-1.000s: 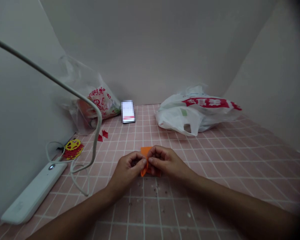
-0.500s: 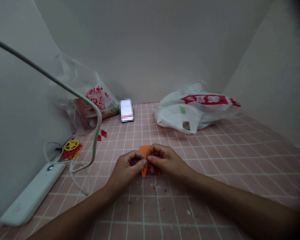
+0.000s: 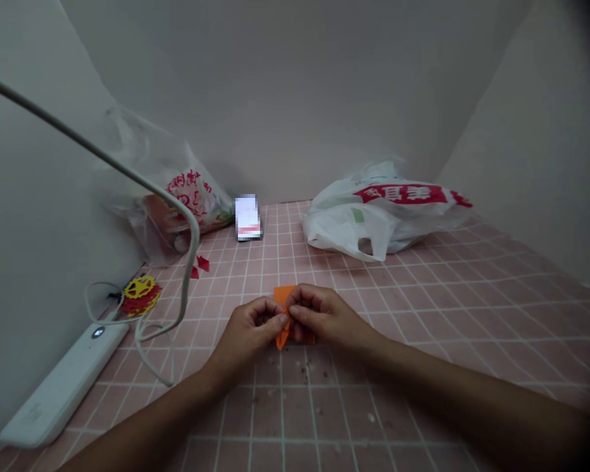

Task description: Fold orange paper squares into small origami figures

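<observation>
A small piece of folded orange paper point(image 3: 282, 338) is pinched between my two hands, low over the tabletop. My left hand point(image 3: 253, 326) grips its left edge between thumb and forefinger. From the other side, my right hand point(image 3: 319, 311) has its thumb and fingertips closed on the same paper. Flat on the table beneath and behind the fingers lies more orange paper point(image 3: 284, 294); my right hand covers much of it. Whether the held piece is joined to that sheet I cannot tell.
Across the pink tiled table point(image 3: 423, 367) stand a white plastic bag point(image 3: 344, 229), a phone point(image 3: 248, 217) and a clear bag point(image 3: 152, 229). At left are a white power strip point(image 3: 63, 387), a looping cable point(image 3: 191, 262), yellow and red cut-outs point(image 3: 140, 295) and red scraps point(image 3: 202, 263).
The lower tip of the folded orange paper has shifted slightly left and shows a little wider. Both hands keep almost the same place and grip.
</observation>
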`<state>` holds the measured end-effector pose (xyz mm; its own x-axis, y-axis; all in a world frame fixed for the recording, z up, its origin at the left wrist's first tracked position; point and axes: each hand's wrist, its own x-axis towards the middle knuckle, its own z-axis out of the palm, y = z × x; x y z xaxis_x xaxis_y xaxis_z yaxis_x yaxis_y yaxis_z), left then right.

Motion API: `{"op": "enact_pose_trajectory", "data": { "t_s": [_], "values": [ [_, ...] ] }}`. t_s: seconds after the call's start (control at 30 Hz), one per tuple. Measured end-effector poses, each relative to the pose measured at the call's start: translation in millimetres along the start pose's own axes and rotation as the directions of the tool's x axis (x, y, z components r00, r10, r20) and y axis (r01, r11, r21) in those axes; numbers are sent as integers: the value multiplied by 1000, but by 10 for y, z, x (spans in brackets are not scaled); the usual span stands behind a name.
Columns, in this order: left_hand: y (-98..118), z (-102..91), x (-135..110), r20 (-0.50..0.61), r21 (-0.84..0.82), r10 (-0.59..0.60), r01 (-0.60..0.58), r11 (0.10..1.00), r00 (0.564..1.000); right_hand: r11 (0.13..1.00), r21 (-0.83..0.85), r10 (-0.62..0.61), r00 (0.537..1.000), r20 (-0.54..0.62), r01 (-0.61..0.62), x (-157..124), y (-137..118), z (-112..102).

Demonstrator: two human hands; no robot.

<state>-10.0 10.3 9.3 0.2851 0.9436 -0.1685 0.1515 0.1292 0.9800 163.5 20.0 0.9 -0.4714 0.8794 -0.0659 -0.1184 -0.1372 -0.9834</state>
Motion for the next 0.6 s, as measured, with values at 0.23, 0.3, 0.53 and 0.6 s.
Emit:
{"op": "enact_pose_trajectory", "data": {
  "t_s": [0.23, 0.3, 0.53, 0.6],
  "values": [
    [16, 6, 0, -16, 15, -11, 11, 1000, 1000, 1000, -7, -1, 1000, 14, 1, -2, -11, -3],
    [19, 9, -1, -8, 17, -15, 15, 1000, 1000, 1000, -14, 1, 1000, 8, -1, -3, -20, -3],
    [59, 23, -5, 27, 67, -31, 29, 997, 999, 990, -129, -57, 998, -4, 56, -29, -6, -7],
    [46, 21, -6, 23, 52, -49, 47, 998, 999, 983, -169, -72, 997, -23, 67, -33, 4, -12]
  ]
}}
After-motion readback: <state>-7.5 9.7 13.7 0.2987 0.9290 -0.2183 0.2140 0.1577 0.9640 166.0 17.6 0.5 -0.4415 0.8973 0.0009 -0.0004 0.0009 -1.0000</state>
